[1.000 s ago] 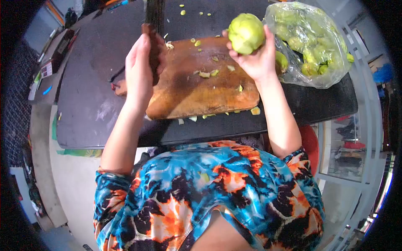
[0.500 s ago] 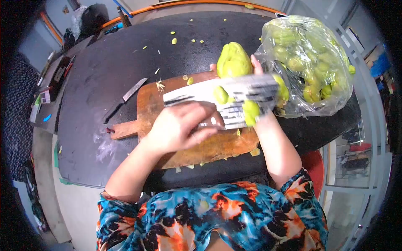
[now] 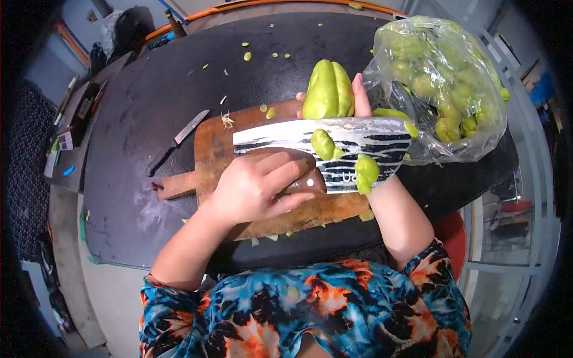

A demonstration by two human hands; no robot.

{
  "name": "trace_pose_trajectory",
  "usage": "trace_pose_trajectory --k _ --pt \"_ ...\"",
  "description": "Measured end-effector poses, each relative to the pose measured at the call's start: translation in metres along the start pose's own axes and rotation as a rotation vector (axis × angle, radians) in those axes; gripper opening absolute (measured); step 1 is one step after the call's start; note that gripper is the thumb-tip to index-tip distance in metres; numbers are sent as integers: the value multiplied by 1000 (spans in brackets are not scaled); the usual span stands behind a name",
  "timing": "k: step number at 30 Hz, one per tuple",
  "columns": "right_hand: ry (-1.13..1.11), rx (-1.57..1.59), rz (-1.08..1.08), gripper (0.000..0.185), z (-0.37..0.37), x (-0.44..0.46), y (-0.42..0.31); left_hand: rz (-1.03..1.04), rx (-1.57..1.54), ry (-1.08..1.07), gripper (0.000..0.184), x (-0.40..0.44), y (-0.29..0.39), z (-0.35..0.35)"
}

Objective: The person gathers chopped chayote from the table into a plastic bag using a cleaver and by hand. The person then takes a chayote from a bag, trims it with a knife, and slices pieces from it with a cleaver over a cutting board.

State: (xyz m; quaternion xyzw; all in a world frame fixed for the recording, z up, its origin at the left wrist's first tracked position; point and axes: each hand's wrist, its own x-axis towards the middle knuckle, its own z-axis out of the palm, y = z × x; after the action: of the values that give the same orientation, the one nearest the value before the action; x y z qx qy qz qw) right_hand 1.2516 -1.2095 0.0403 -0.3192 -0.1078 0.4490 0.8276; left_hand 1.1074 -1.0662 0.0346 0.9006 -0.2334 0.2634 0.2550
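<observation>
My left hand [image 3: 253, 185] is wrapped round the brown handle of a broad cleaver [image 3: 388, 143] with a black-and-white patterned blade. Small green pieces [image 3: 366, 169] cling to the blade's face. Behind the blade, my right hand [image 3: 362, 98] holds a pale green chayote [image 3: 327, 89] upright. The blade hides most of that hand; its fingertips show on either side of the chayote. Both hands are above a wooden cutting board [image 3: 218, 140].
A clear plastic bag [image 3: 441, 89] full of chayotes stands at the right of the dark table [image 3: 143, 101]. Left of the board lies a small knife [image 3: 179, 142] with a black handle. Green scraps [image 3: 248, 56] are scattered about.
The cleaver blade, blurred before, is now sharp and sits slightly lower. The chayote has turned a little and shifted left in my right hand.
</observation>
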Motion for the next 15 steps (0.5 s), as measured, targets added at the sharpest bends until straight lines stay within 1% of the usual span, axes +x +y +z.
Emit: trace_pose_trajectory --k 2,5,9,12,15 --pt "23 15 -2 59 -4 1 2 -19 -9 2 35 -1 0 1" --pt "-9 76 -16 65 -12 6 6 -26 -15 -3 35 0 0 1" --pt "96 23 -151 54 -7 4 9 -55 -6 -19 35 -1 0 1" --pt "-2 129 1 52 -4 4 4 -90 3 -30 36 -2 0 -1" --pt "-151 221 33 54 -14 4 4 -71 5 5 36 0 0 1"
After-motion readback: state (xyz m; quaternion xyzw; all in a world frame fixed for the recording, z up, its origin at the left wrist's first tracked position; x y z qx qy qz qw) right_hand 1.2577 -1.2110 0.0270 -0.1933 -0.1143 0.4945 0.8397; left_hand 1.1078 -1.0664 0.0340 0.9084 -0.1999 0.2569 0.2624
